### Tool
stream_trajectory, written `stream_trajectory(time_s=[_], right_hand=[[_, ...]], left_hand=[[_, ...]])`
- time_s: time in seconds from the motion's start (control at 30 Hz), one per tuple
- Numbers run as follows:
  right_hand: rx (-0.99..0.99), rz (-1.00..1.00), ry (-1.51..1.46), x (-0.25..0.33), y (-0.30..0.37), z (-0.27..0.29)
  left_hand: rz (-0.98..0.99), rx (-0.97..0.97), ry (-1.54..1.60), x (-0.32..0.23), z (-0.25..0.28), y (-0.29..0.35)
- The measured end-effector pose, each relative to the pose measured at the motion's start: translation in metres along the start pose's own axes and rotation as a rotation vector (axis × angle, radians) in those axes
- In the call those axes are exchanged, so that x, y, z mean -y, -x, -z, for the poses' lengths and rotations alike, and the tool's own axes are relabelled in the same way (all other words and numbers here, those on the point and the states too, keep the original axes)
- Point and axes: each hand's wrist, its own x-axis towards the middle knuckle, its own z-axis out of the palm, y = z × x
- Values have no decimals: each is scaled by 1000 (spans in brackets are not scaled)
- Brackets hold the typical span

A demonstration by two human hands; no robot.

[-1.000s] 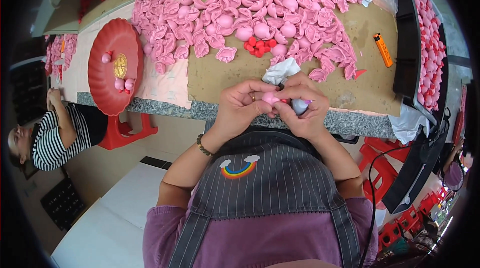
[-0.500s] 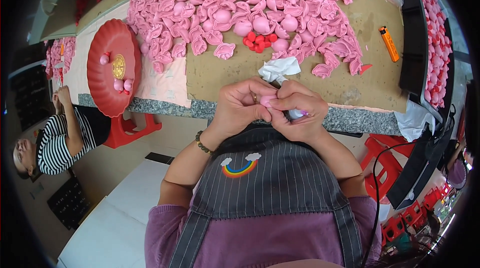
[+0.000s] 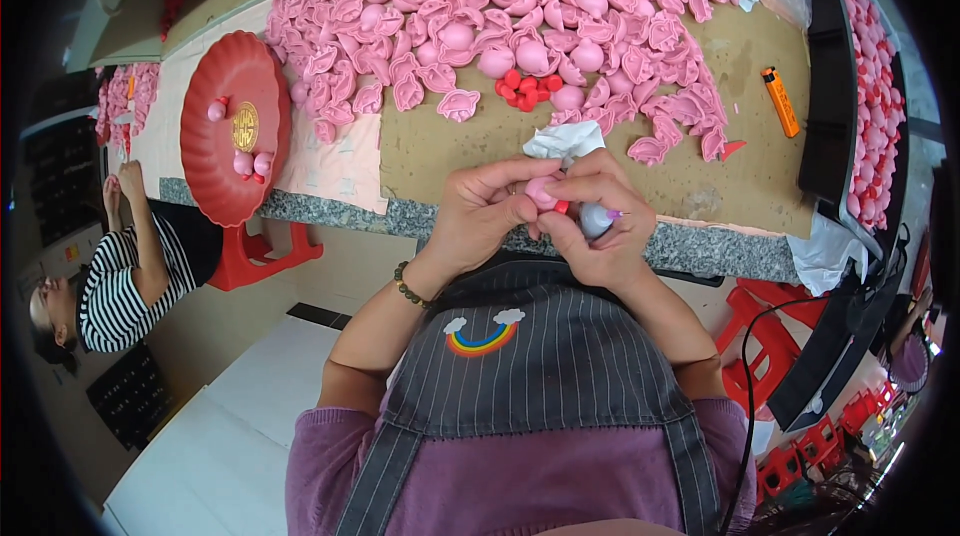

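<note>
The speckled grey stone counter [image 3: 700, 254], covered with brown cardboard [image 3: 450, 151] and pale pink paper [image 3: 340, 171], carries a wide heap of pink moulded dough pieces [image 3: 520, 11], a cluster of small red pieces [image 3: 525, 91], a round red plastic tray [image 3: 215, 151], an orange lighter [image 3: 781, 102] and a crumpled white tissue [image 3: 562, 140]

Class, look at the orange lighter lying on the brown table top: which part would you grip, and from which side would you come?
Grip the orange lighter across its long flat sides at mid-body, coming straight down from above. It lies flat on the table, slim and oblong, with bare surface on both sides, so fingers probably fit either side.
</note>
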Motion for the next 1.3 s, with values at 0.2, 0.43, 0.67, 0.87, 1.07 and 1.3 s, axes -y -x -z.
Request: stream_trajectory(time_s=[0.2,0.43,0.67,0.87,1.07,1.3], right_hand=[[5,48,-32,-1,-8,4],[-14,177,223,11,-15,-1],[-172,-2,23,10,9,-5],[-18,22,118,-2,-4,6],[-263,-147,-53,-1,-12,5],[-152,-86,-158,7,-7,2]], left_hand=[[-65,58,22,0,-3,-14],[-48,-57,-113,-3,1,2],[-36,-12,-237,-46,-5,-3],[-194,-185,-286,-104,27,-34],[-117,-38,-304,-47,-15,-18],[-161,-153,-255,-5,-5,-8]])
